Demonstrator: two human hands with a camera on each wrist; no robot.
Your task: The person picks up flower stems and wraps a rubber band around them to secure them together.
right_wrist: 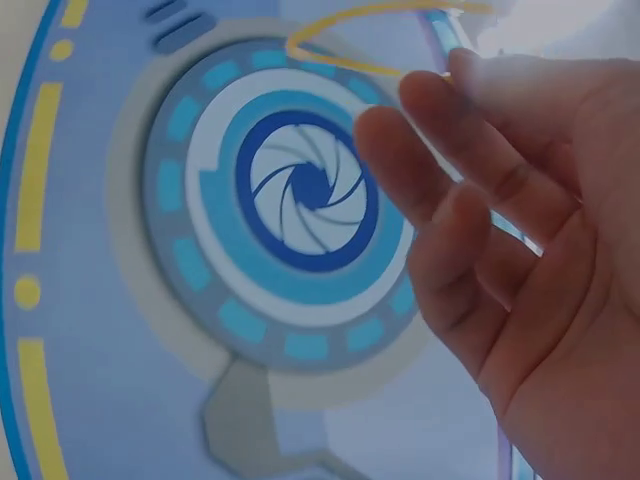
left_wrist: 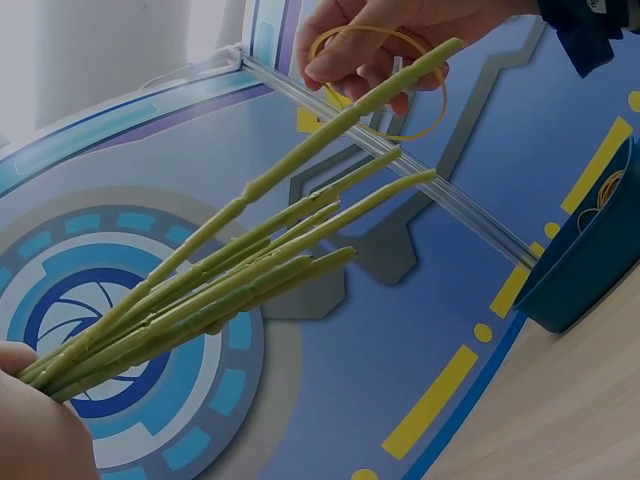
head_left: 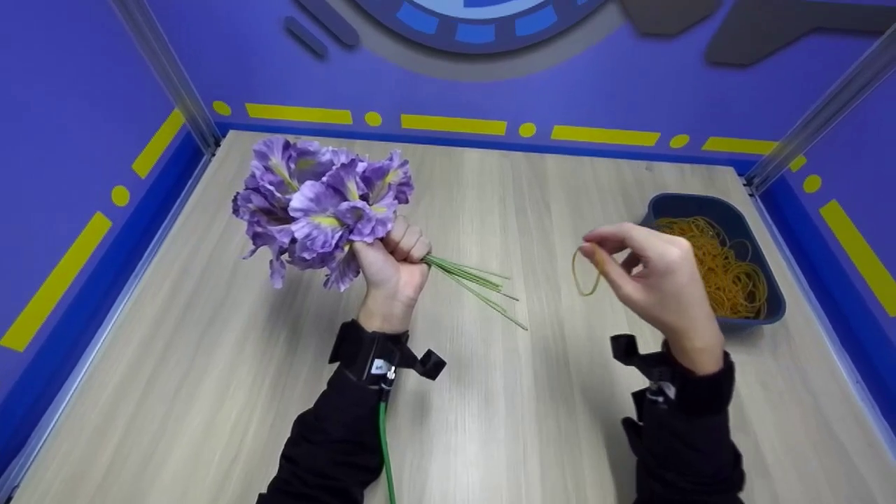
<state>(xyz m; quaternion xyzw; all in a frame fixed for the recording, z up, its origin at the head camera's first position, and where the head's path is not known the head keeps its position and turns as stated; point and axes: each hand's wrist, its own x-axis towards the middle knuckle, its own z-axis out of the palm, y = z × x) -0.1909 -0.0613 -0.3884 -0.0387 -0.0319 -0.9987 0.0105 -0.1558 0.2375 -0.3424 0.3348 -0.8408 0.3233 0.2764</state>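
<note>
A bunch of purple artificial irises [head_left: 325, 210] is gripped around its stems by my left hand [head_left: 392, 269]. The blooms lie left of the fist, and thin green stems [head_left: 476, 280] stick out to its right. In the left wrist view, the stem ends [left_wrist: 300, 230] fan out at uneven lengths. My right hand [head_left: 651, 273] pinches a yellow rubber band [head_left: 575, 273] between thumb and forefinger, and the loop hangs down to the right of the stems, apart from them in the head view. That band [right_wrist: 345, 20] also shows at the top of the right wrist view.
At the right of the wooden table [head_left: 560, 420] stands a dark blue bin [head_left: 773, 304] holding a heap of rubber bands [head_left: 731, 280]. Blue printed panels [head_left: 448, 91] wall in the back and both sides. A green cable [head_left: 385, 448] runs along the left sleeve.
</note>
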